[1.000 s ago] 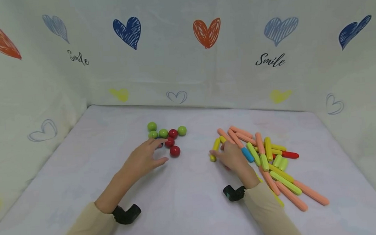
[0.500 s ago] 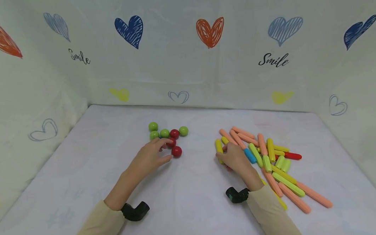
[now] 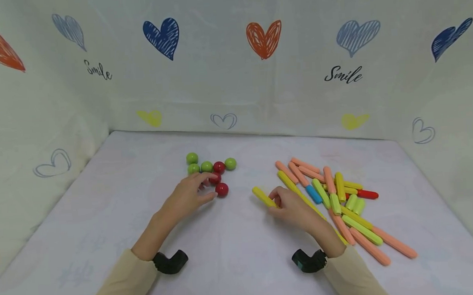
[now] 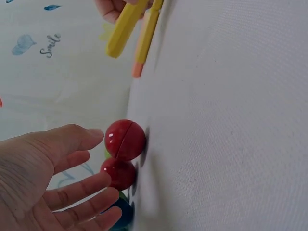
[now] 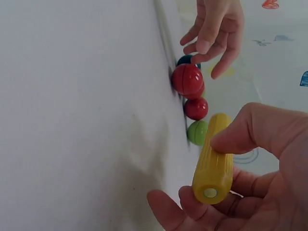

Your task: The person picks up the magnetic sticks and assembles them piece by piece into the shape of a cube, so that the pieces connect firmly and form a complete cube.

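Observation:
My right hand (image 3: 292,209) pinches a short yellow stick (image 5: 214,166) between thumb and fingers, raised off the table. A round, pale metallic spot shows in the stick's near end in the right wrist view. My left hand (image 3: 184,195) hovers around the balls with its fingers spread and relaxed, gripping nothing. Nearest its thumb lies a glossy red ball (image 4: 125,140), with a second red ball (image 4: 118,173) behind it. A dark blue ball (image 4: 122,211) sits by its fingertips; in the head view the hand hides it. Several green balls (image 3: 207,167) and another red ball (image 3: 219,167) lie beyond.
On the right lies a loose heap of coloured sticks: salmon (image 3: 370,246), yellow (image 3: 296,190), lime (image 3: 362,229), blue (image 3: 313,194) and red (image 3: 367,195). White table (image 3: 234,263) stretches between the hands. A white curtain (image 3: 217,86) with printed hearts stands behind.
My right hand has picked up the short yellow stick, turned it and drawn it left, away from the heap. The left hand has shifted slightly right, then stayed by the balls.

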Available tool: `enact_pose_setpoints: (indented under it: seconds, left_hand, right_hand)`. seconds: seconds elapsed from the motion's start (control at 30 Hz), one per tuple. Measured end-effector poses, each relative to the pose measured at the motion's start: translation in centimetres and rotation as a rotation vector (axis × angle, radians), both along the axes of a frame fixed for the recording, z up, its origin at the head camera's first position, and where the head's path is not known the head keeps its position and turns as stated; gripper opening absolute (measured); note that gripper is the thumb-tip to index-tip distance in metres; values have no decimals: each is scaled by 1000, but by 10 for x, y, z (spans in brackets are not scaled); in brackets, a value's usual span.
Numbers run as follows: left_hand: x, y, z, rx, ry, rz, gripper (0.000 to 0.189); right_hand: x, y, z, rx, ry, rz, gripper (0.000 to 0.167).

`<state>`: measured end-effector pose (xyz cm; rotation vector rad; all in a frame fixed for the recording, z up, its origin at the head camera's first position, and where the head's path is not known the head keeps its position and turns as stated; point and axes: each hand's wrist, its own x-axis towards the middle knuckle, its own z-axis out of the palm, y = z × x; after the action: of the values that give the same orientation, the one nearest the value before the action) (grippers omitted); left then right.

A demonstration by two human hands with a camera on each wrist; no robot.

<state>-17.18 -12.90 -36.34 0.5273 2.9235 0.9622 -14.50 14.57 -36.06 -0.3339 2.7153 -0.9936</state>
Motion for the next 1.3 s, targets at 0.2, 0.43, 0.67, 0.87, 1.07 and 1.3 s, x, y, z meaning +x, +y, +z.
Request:
enact_pose_setpoints:
  seconds: [0.2,0.43,0.67,0.87,1.07,1.3]
  left_hand:
    - [-4,-2,-5,94,-46,-49,39]
    - [-6,-3,-11,147,-131,-54,42]
    - [-12,4,-11,65,-137,-109,46]
    - [-12,8,-11,10,-138,-80,42]
    - [-9,8,-12,18,-161,-44,39]
    - [-3,6,-12,26,-155,-63,35]
  right_hand:
    - [12,-1,-7,-72,26,185,19]
    - [19,2,-13,-90,30,241,18]
    - [20,3,-16,-82,42,234,16]
    - [21,1,-21,-74,68,231,15]
    - [21,-1,-20,-54,81,219,14]
    - [22,-1,-19,-49,87,208,15]
